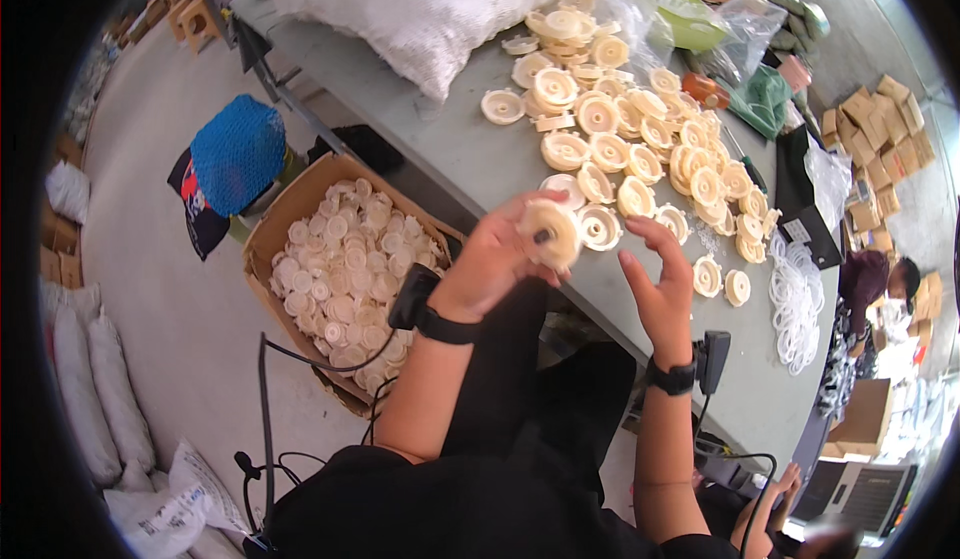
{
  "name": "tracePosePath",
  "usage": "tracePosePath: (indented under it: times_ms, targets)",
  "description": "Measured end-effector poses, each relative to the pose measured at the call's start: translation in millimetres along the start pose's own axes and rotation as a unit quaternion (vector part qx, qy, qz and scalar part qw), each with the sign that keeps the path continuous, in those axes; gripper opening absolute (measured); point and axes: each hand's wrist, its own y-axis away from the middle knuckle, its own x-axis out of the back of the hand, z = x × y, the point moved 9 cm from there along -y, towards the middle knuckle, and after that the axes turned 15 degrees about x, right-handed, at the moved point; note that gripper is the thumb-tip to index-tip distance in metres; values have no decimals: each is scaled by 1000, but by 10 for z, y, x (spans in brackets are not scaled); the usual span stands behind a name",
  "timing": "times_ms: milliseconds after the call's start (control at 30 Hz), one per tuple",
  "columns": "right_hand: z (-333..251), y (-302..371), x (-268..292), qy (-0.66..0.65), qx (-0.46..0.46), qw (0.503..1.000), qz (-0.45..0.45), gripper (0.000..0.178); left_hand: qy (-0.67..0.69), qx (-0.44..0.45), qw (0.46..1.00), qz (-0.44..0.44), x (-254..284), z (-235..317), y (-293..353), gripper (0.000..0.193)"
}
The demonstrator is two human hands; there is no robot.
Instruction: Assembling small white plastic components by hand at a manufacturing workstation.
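Observation:
My left hand (497, 263) grips a round cream plastic part (553, 236) with a dark spot near its middle, held up over the table's near edge. To its right, my right hand (662, 284) has its fingers apart and curved, with nothing seen in them. Just beyond both hands spreads a heap of similar cream plastic parts (608, 152) on the grey table (440, 149). Two loose round parts (707, 277) lie near my right fingers. Both wrists wear black bands with small devices and cables.
A cardboard box (270, 249) full of cream parts stands on the floor at my left. A white sack (400, 9) lies on the table. White plastic rings (796, 304) and a black box (806, 199) sit to the right. Other people are at the right edge.

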Motion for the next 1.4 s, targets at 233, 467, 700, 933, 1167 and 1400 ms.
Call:
tracePosePath:
  times_ms: [233, 467, 700, 933, 1167, 1400]
  targets:
    - [250, -213, -506, -39, -43, 998, -11, 28, 55, -44, 993, 92, 776, 305, 345, 41]
    - [44, -144, -626, 233, 54, 964, -118, 43, -121, -189, 961, 162, 651, 421, 267, 39]
    - [940, 335, 963, 346, -117, 925, 104, 31, -384, -222, 889, 116, -286, 2, 70, 31]
    - [1739, 1364, 2752, 500, -346, 768, 201, 35, -504, -259, 824, 6, -1343, -771, -317, 35]
    - [1928, 1439, 2769, 503, -352, 787, 63, 26, -735, -211, 643, 33, -1468, -1297, -548, 42]
    - [1936, 1322, 2720, 573, -289, 767, 24, 23, -730, -191, 656, 18, -1470, -1260, -541, 42]
